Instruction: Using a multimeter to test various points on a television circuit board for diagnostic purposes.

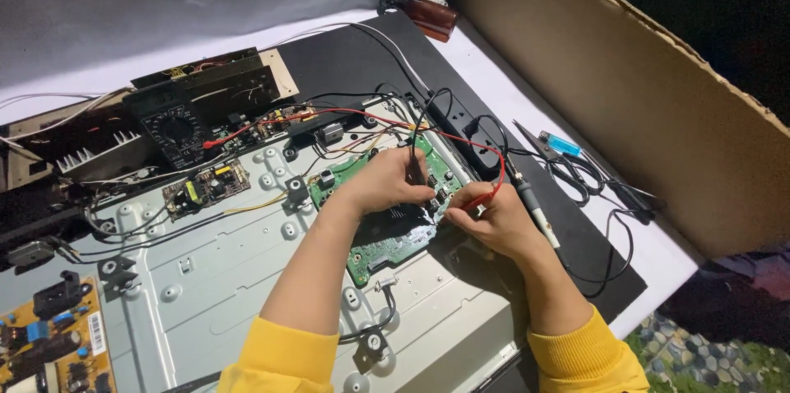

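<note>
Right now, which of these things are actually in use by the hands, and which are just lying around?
In use:
left hand with black probe
right hand with red probe
green circuit board
multimeter

Lying about:
soldering iron
blue lighter
power strip
yellow board
cardboard sheet

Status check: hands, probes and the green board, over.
Left hand pinches black probe on green circuit board. Right hand pinches red probe at board's right edge. Soldering iron lies just right of that hand; leads loop overhead.
</note>
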